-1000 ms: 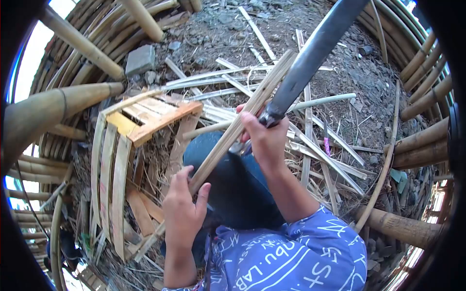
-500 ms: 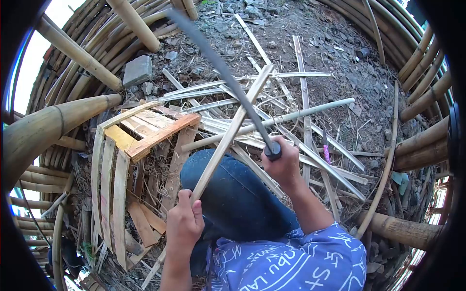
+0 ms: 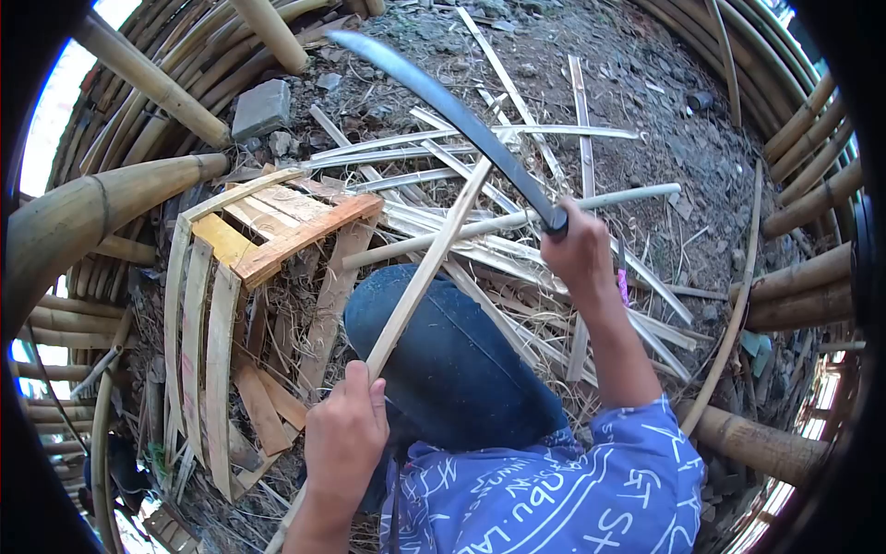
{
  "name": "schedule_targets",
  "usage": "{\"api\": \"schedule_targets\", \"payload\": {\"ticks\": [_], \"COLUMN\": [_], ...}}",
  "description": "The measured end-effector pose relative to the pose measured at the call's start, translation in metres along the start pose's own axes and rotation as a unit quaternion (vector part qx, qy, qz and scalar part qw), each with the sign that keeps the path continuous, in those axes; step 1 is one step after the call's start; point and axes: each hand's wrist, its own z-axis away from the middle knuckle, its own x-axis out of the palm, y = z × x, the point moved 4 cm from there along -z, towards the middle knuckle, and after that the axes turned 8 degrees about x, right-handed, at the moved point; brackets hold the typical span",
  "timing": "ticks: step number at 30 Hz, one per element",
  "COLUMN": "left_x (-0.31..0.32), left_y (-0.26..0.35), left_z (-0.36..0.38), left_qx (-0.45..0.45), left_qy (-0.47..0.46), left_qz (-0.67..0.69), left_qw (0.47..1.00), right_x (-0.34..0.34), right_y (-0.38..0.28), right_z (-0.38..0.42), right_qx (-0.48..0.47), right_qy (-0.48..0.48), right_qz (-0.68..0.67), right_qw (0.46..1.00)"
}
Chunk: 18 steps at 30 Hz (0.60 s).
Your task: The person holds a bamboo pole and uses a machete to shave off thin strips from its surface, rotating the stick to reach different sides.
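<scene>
My left hand (image 3: pixel 347 434) is closed round a pale bamboo strip (image 3: pixel 429 263), which slants up and away across my bent knee; its lower end passes back beneath my forearm. In my right hand (image 3: pixel 583 247) is the dark handle of a machete (image 3: pixel 461 118). Its long, curved blade points to the upper left and overlaps the far end of the strip in this view. Beyond the knee, a round pole (image 3: pixel 609 198) lies across several split bamboo strips (image 3: pixel 397 150) on the ground.
A slatted wooden crate (image 3: pixel 208 351) stands at my left, beside loose boards. Behind it lie a grey block (image 3: pixel 261 111) and stacked bamboo. Thick bamboo poles (image 3: pixel 803 277) frame both sides. A pink-handled tool (image 3: pixel 622 284) lies among the strips near my right forearm.
My right hand has moved away and to the right, carrying the machete, whose blade now shows more of its curved side. My left hand keeps its grip, with the strip shifted slightly.
</scene>
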Motion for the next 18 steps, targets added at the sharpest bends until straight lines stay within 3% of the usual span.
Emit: {"api": "schedule_targets", "payload": {"ticks": [3,5,7,10,11,13,15,18], "left_x": [0.000,0.001,-0.002,-0.002,-0.001,-0.004,-0.004,-0.002], "left_y": [-0.007,-0.006,0.003,-0.005,-0.007,0.000,0.002,-0.008], "left_z": [-0.002,0.001,-0.003,-0.003,0.000,-0.002,-0.004,0.002], "left_qx": [0.006,0.021,-0.002,0.010,0.022,0.012,-0.001,0.019], "left_qy": [-0.008,-0.014,-0.024,-0.013,-0.019,-0.025,-0.015,-0.003], "left_qz": [-0.014,-0.006,-0.057,-0.059,-0.057,-0.069,-0.078,-0.048], "left_qw": [1.000,1.000,0.998,0.998,0.998,0.997,0.997,0.999], "right_x": [-0.004,-0.006,-0.007,-0.017,-0.009,-0.009,-0.014,-0.016], "right_y": [-0.020,-0.003,0.004,-0.028,-0.009,0.008,-0.002,0.000], "right_z": [0.013,0.002,-0.006,0.012,0.003,-0.019,-0.012,0.001], "right_qx": [-0.034,-0.055,0.004,-0.065,-0.081,0.018,0.035,-0.045], "right_qy": [0.001,-0.001,-0.012,-0.017,-0.021,-0.037,-0.031,-0.023], "right_qz": [-0.065,-0.001,0.054,0.025,0.026,0.099,0.047,0.036], "right_qw": [0.997,0.998,0.998,0.997,0.996,0.994,0.998,0.998]}}
